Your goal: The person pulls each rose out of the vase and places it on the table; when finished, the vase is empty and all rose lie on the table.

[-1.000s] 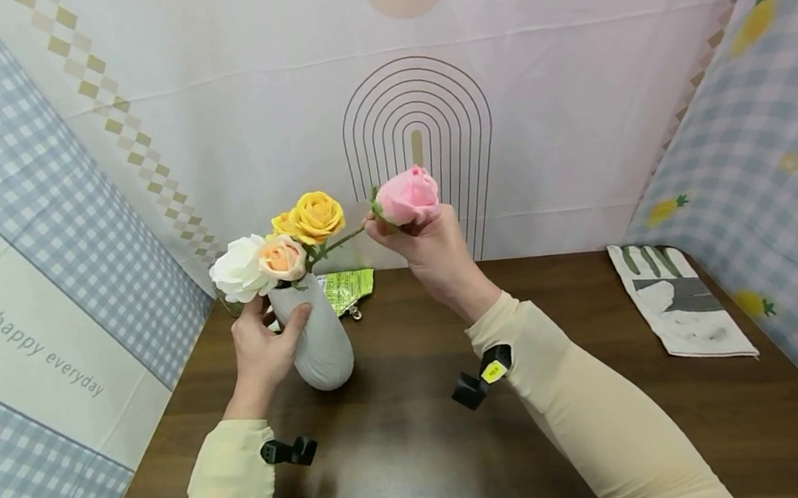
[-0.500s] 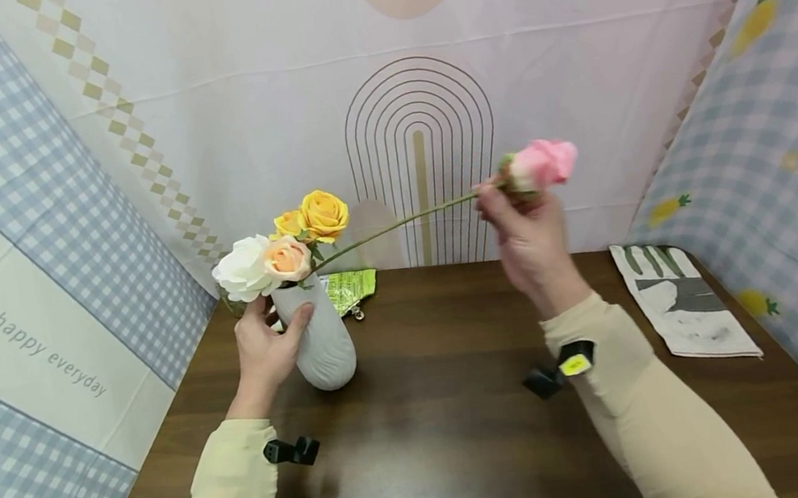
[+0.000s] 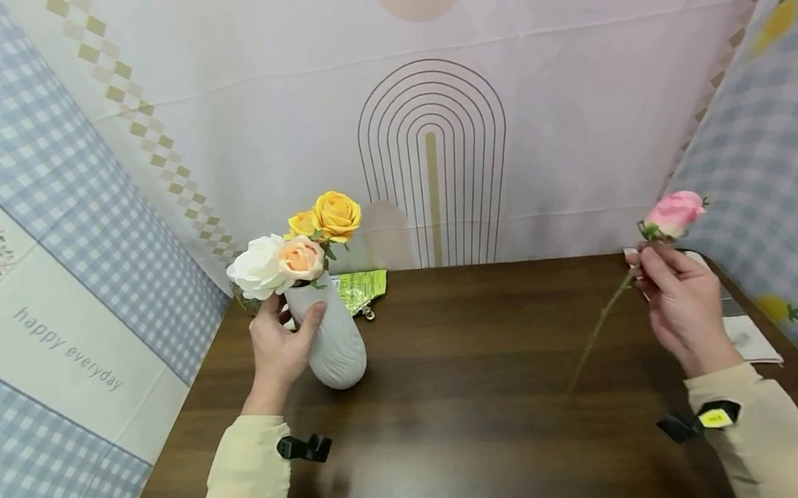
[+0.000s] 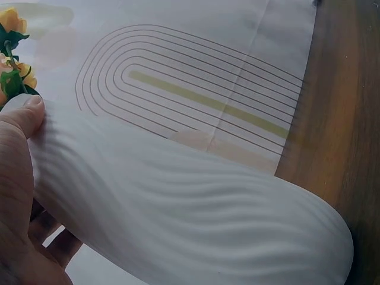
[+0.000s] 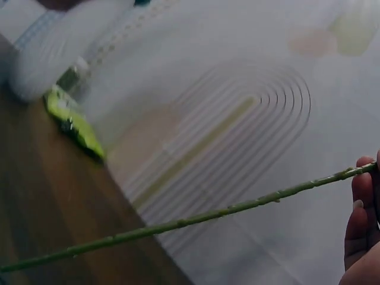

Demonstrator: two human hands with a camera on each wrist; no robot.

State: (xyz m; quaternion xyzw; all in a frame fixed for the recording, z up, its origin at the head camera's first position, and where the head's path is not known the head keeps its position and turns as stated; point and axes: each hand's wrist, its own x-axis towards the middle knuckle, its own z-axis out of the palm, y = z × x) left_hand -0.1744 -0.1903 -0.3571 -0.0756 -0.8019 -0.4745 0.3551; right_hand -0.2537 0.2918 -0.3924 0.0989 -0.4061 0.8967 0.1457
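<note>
My left hand (image 3: pixel 282 344) grips a white, wavy-ribbed vase (image 4: pixel 196 196) near its neck, thumb on the near side. The vase leans a little to the left. From its mouth rise a white rose (image 3: pixel 258 268), a peach rose (image 3: pixel 301 258) and yellow roses (image 3: pixel 337 216). Far to the right, my right hand (image 3: pixel 685 304) pinches a pink rose (image 3: pixel 675 213) just below its bloom. Its long green stem (image 5: pixel 237 208) slants down to the left over the table, wholly out of the vase.
Behind the vase lies a green packet (image 3: pixel 363 289) on the dark wooden table (image 3: pixel 470 371). A folded printed cloth (image 3: pixel 752 342) sits at the right, partly hidden by my right hand. Patterned fabric walls (image 3: pixel 561 126) close in the back and sides.
My right hand has drawn the pink rose out of the vase and carried it far to the right, then lower. The left hand still holds the vase in place.
</note>
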